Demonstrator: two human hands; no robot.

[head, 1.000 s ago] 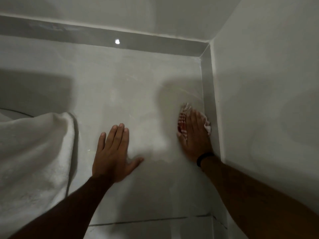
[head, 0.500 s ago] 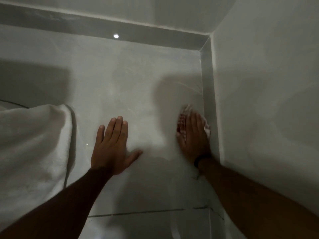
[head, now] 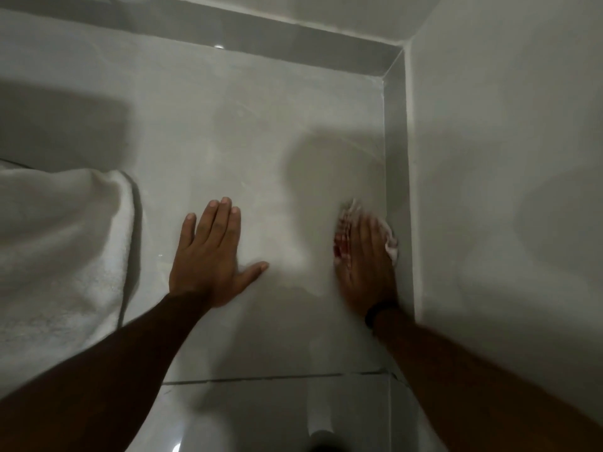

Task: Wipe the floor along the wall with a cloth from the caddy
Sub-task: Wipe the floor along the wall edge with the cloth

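My right hand (head: 367, 259) lies flat on a small cloth (head: 391, 244), white with red marks, pressing it onto the pale tiled floor (head: 261, 132) right beside the grey skirting (head: 396, 158) of the right wall. Only the cloth's edges show around the fingers. A dark band sits on that wrist. My left hand (head: 208, 252) rests palm down on the floor, fingers spread, holding nothing. No caddy is in sight.
A white towel (head: 58, 243) hangs or lies at the left edge, close to my left hand. The far wall's skirting (head: 228, 27) meets the right wall (head: 505, 158) in a corner ahead. A tile joint (head: 261, 377) crosses the floor below my hands.
My right hand has drawn the cloth slightly back along the right skirting. The view has shifted a little; my left hand stays planted.
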